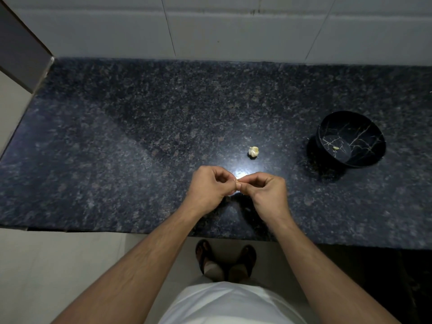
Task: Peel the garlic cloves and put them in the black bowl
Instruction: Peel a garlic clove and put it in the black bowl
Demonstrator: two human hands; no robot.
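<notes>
garlic head (253, 151): I see it whitish, partly broken open, on counter nr centre, well left of bowl | black bowl (350, 139): glossy w/ pale vein lines, looks tipped toward me, right side | peeled clove (336, 148): small, pale, lying inside bowl nr bottom

Black gold-veined bowl (364, 127), speckled counter (117, 136)

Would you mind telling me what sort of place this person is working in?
Most likely a home kitchen: a dark speckled stone countertop against a pale tiled wall, with a garlic bulb and a black bowl set out on it.
</notes>
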